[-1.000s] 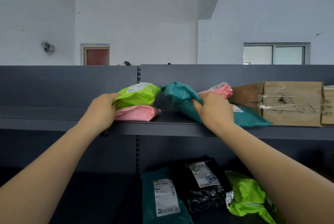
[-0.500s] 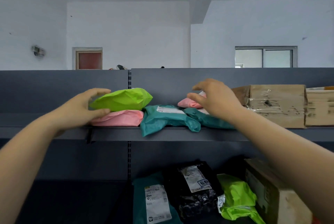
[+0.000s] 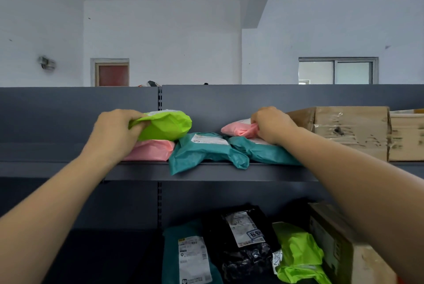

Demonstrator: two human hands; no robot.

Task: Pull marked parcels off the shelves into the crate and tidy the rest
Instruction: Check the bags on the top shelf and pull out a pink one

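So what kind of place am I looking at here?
Probably a parcel depot or courier pickup room: grey metal shelving holds poly mailers such as a labelled teal one, plus taped cardboard boxes.

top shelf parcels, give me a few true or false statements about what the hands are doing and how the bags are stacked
1. The left hand grips the lime green parcel. True.
2. The lime green parcel lies under a pink parcel. False: it sits on top of the left pink parcel.
3. The right hand grips a pink parcel that rests on a teal parcel. True.
4. The middle teal parcel is pushed fully back against the rear panel. False: its front corners hang over the shelf edge.
5. The cardboard boxes stand at the shelf's left end. False: they are on the right.
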